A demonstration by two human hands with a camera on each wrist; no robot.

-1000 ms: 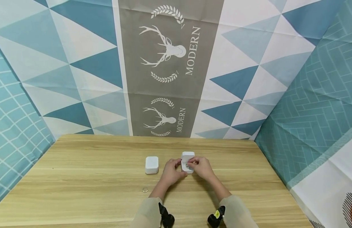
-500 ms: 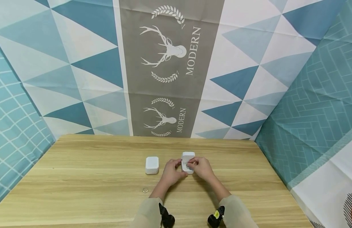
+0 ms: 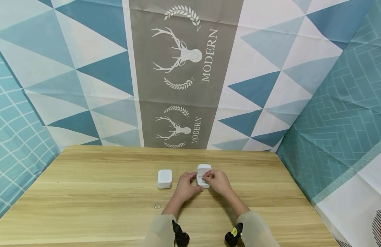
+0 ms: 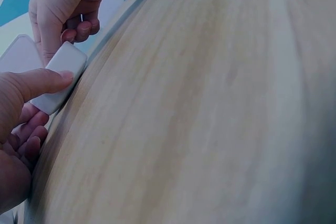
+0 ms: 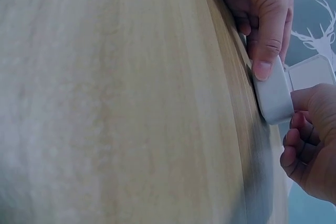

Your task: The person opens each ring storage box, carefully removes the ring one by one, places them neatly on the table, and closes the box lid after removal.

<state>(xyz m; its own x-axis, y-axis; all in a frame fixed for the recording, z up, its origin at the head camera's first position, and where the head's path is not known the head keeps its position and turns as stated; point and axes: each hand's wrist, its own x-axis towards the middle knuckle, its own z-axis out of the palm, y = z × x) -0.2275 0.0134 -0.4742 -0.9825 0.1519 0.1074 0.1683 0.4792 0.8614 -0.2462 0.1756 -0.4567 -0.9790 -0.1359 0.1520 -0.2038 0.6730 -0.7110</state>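
Observation:
A small white ring box (image 3: 203, 186) stands on the table with its lid (image 3: 204, 168) raised. My left hand (image 3: 185, 187) grips the box from its left side; in the left wrist view the thumb (image 4: 59, 81) presses the front wall. Over the box, my right hand (image 3: 219, 182) pinches a silvery ring (image 3: 203, 179) at the insert, its fingertips partly covering it. From the right wrist view the ring is hidden behind the box wall (image 5: 275, 98). To the left, a second white ring box (image 3: 164, 178) stands with its lid down.
Nearer the front left, another thin ring (image 3: 157, 206) lies on the wooden table (image 3: 94, 199). The table's back edge meets a patterned cloth backdrop (image 3: 175, 68). Teal cloth (image 3: 338, 103) hangs on the right side.

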